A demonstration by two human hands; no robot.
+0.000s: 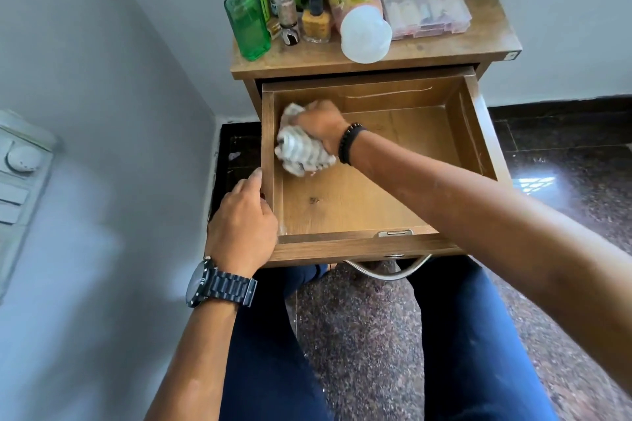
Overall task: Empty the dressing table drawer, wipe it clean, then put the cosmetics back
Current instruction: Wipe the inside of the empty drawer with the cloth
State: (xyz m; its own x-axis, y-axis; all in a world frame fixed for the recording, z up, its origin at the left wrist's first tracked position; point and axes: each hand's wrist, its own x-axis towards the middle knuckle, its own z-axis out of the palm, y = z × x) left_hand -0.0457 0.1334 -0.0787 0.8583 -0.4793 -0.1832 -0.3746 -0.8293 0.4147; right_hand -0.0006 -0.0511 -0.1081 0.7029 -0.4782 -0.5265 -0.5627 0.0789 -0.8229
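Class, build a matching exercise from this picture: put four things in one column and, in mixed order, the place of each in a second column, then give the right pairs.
Things
1. cloth
2. left hand
3. green bottle
4. handle

Places
A. on the table top, at its left end
B. on the drawer's front left corner
C. under the drawer's front edge
D. inside the drawer, gripped by the right hand

Pairs: 1-D, 2-B, 3-A, 4-C
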